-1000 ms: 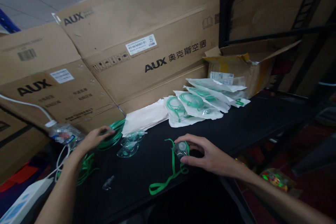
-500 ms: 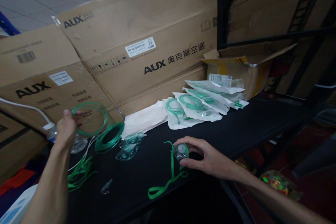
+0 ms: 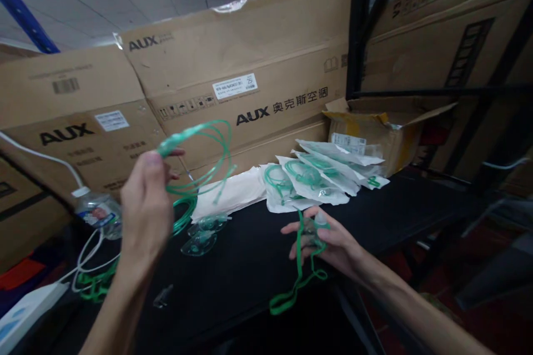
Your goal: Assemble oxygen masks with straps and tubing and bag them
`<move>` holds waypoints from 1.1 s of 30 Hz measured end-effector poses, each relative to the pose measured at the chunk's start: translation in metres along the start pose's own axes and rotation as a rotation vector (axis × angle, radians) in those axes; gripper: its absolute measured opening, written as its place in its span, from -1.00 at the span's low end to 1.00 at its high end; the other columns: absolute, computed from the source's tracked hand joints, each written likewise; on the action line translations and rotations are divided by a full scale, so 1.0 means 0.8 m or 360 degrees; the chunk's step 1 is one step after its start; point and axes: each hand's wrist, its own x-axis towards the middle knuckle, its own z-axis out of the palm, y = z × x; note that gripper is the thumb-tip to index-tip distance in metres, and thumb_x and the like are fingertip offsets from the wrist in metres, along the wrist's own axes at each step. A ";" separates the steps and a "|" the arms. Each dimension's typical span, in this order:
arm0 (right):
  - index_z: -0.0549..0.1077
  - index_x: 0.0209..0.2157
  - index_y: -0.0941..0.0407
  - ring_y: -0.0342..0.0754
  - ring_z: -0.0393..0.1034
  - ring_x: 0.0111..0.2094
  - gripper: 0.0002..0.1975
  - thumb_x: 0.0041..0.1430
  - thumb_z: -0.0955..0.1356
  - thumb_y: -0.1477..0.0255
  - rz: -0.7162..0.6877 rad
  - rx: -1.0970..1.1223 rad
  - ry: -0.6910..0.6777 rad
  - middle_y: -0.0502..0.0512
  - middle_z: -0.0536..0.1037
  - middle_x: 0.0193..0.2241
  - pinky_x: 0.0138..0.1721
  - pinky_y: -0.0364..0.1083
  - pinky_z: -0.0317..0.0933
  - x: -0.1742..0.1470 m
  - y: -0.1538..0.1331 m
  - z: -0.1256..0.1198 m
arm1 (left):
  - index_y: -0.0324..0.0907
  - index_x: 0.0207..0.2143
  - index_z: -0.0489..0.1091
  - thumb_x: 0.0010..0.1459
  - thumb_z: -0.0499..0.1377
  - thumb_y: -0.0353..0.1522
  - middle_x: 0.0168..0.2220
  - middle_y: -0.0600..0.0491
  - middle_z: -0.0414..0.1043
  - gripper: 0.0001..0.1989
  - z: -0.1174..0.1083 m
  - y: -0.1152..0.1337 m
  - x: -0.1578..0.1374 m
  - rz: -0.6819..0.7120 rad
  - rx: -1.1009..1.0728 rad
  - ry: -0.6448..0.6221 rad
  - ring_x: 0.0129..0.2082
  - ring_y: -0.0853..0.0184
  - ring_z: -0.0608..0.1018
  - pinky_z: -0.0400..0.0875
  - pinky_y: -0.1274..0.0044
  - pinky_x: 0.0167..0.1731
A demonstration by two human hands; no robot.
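Raised at the left, my left hand [image 3: 147, 194] is closed on a coil of green tubing [image 3: 222, 147], whose loops stick out to the right. My right hand [image 3: 333, 241] grips a small clear oxygen mask [image 3: 308, 228], and the mask's green strap [image 3: 297, 280] dangles toward the table edge. More green tubing [image 3: 183, 216] lies coiled on the table behind my left wrist. Two clear masks [image 3: 200, 243] rest between the hands. A small clear plastic connector [image 3: 163, 295] lies near the front left, and a bunch of green straps [image 3: 96, 283] is partly hidden by my left forearm.
White pouches with tubing [image 3: 310, 175] overlap at the back, beside a stack of white pouches [image 3: 229, 194]. An opened cardboard box [image 3: 395, 127] stands back right. Large cartons [image 3: 250, 55] wall the rear. A plastic bottle [image 3: 97, 213] and white power strip [image 3: 31, 310] sit left.
My left hand has lifted the tubing coil up and to the right. My right hand has turned the mask and raised it slightly, its strap hanging. The camera view has shifted.
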 end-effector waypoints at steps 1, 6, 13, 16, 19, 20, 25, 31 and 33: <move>0.28 -0.11 0.00 0.17 0.63 -0.18 -0.61 0.16 0.46 0.17 0.0000 0.0062 0.0042 0.27 0.61 0.02 -0.17 0.12 0.38 -0.002 -0.008 -0.003 | 0.00 -0.06 0.52 0.47 -0.11 -0.12 -0.38 0.09 0.25 -0.58 0.009 0.010 -0.025 0.0133 0.0125 -0.0111 -0.35 0.22 0.42 0.34 0.39 -0.24; 0.40 -0.11 -0.01 0.03 0.55 -0.41 -0.59 0.03 0.51 0.22 -0.0108 0.0168 0.0354 0.08 0.63 -0.27 -0.33 0.02 0.42 -0.020 -0.042 -0.017 | 0.21 0.17 0.38 0.43 -0.01 -0.26 -0.38 -0.01 0.34 -0.64 0.046 0.012 -0.155 0.0606 0.0095 -0.0687 -0.41 0.14 0.48 0.44 0.30 -0.43; 0.45 -0.26 0.07 -0.27 0.10 -0.68 -0.71 0.13 0.52 0.21 0.0271 -0.0071 0.0281 -0.16 0.31 -0.52 -0.61 -0.18 0.23 -0.048 -0.034 -0.003 | 0.21 0.26 0.32 0.39 0.08 -0.16 -0.11 -0.13 0.50 -0.59 0.059 -0.019 -0.253 0.0423 0.0145 -0.1310 -0.20 0.05 0.60 0.62 0.17 -0.27; 0.40 -0.34 0.07 -0.18 0.25 -0.56 -0.72 0.18 0.49 0.22 0.0465 -0.0522 0.0183 -0.12 0.33 -0.52 -0.53 -0.17 0.22 -0.050 -0.037 0.011 | 0.22 0.21 0.34 0.37 0.11 -0.13 -0.02 -0.10 0.51 -0.62 0.046 -0.026 -0.235 0.0360 0.0075 -0.1166 -0.07 0.04 0.60 0.63 0.18 -0.17; 0.48 -0.26 0.08 -0.07 0.37 -0.35 -0.82 0.18 0.47 0.31 0.0461 -0.1175 0.0010 0.01 0.49 -0.34 -0.32 -0.12 0.29 -0.048 -0.040 0.028 | 0.17 0.19 0.35 0.43 0.02 -0.29 0.03 -0.07 0.50 -0.65 0.034 -0.045 -0.192 0.0289 0.0238 -0.1002 0.00 0.09 0.58 0.54 0.17 0.02; 0.51 -0.19 0.07 -0.02 0.41 -0.25 -0.81 0.15 0.47 0.36 0.0450 -0.1361 -0.0034 0.06 0.55 -0.22 -0.19 -0.09 0.33 -0.048 -0.038 0.034 | 0.09 0.20 0.35 0.43 -0.02 -0.36 0.05 -0.07 0.49 -0.63 0.034 -0.052 -0.176 0.0284 0.0345 -0.1032 0.04 0.11 0.57 0.50 0.18 0.09; 0.47 0.14 -0.01 0.21 0.36 0.17 -0.43 0.05 0.49 0.40 0.0583 -0.1715 -0.0086 0.16 0.50 0.18 0.24 0.13 0.17 -0.047 -0.015 0.060 | -0.23 0.22 0.33 0.21 -0.05 -0.67 0.16 -0.14 0.44 -0.44 0.069 -0.078 -0.123 0.0262 0.0738 -0.1364 0.17 0.17 0.49 0.40 0.33 0.18; 0.54 0.02 0.04 0.06 0.51 -0.12 -0.64 0.16 0.44 0.36 0.0619 -0.1541 0.0019 0.09 0.65 -0.14 -0.06 -0.03 0.36 -0.046 -0.008 0.064 | -0.28 -0.03 0.43 0.32 -0.07 -0.57 -0.01 -0.25 0.50 -0.67 0.096 -0.068 -0.121 0.0189 0.1004 -0.1517 -0.06 0.08 0.61 0.47 0.31 -0.04; 0.54 -0.03 0.09 -0.01 0.51 -0.24 -0.70 0.21 0.42 0.35 0.0640 -0.1386 0.0039 0.09 0.66 -0.21 -0.23 -0.11 0.36 -0.047 -0.010 0.060 | -0.30 -0.04 0.41 0.36 -0.10 -0.52 -0.08 -0.27 0.52 -0.69 0.087 -0.062 -0.129 0.0124 0.1086 -0.1540 -0.14 0.05 0.63 0.47 0.32 -0.14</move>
